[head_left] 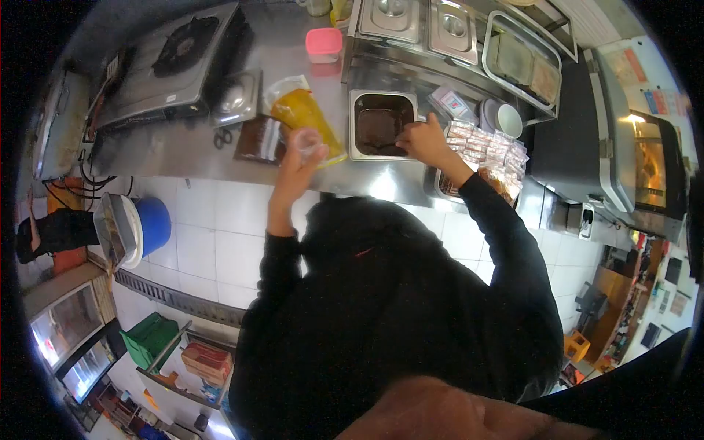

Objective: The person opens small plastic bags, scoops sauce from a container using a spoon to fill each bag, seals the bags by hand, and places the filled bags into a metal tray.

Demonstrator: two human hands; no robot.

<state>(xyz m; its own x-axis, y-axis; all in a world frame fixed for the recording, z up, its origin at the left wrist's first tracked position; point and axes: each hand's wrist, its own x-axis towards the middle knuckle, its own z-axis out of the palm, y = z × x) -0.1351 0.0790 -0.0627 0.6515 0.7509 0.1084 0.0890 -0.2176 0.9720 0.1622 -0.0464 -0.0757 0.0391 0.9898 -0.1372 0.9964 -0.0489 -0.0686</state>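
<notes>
Cup [311, 138], small and clear by the look of it, sits in the left hand [296, 160], which is closed round its side with fingers and thumb. It should be light and thin-walled, apt to buckle under a hard squeeze and to slip if its outside gets wet; a loose grip just under the rim would suit it best.

The right hand [431, 144] is closed in a pinch over the near right corner of a steel pan [353, 126], apparently on the handle of a utensil that I cannot make out clearly. That would be stiff and easy to lift, heavier once loaded with the dark contents [377, 123], which look thick and slick; it is best held high, on a dry part.

The pan lies forward and left of the right hand, and to the right of the left hand, apart from it. The cup is over the table [370, 173], beside a yellow pouch [302, 111], with a dark packet [257, 138] to the left of the left hand. Small packets [478, 144] lie just right of the right hand.
</notes>
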